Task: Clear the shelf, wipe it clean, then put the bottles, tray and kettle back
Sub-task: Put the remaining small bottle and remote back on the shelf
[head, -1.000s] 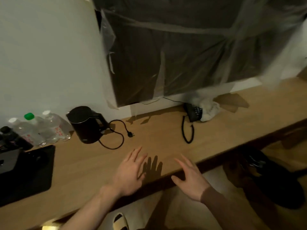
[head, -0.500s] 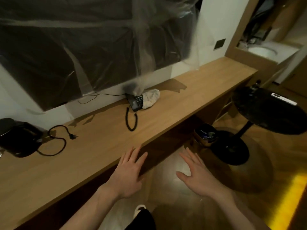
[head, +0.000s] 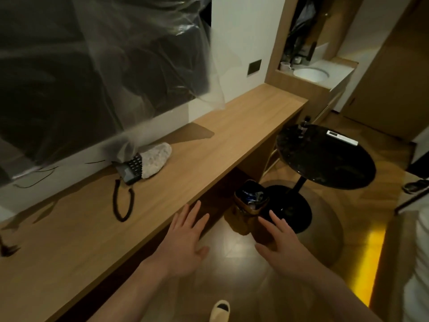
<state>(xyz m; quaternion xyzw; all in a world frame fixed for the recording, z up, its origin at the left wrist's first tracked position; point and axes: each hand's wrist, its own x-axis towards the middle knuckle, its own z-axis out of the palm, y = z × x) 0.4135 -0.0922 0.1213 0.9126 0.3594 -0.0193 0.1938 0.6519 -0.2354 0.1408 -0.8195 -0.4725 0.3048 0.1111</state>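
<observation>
Wooden shelf (head: 209, 145): long, wall-mounted, running from lower left to upper right.

Telephone (head: 130, 167): black, keypad visible, set on the shelf near the wall; its coiled cord (head: 121, 203) is looped forward across the wood.

White cloth (head: 154, 159): crumpled, laid on the shelf, touching the telephone's right side.

Television (head: 97, 66): dark screen on the wall above the shelf, draped in clear plastic sheeting.

Left hand (head: 183, 242): held out flat over the shelf's front edge, fingers straight and slightly spread, nothing held.

Right hand (head: 282, 245): held out over the floor, fingers straight and spread, nothing held.

Waste bin (head: 250, 202): placed on the floor below the shelf, contents visible.

Round black table (head: 325, 159): stood right of the shelf, a white remote (head: 342, 137) laid on it.

Bottles, tray, kettle: none seen in this view.
</observation>
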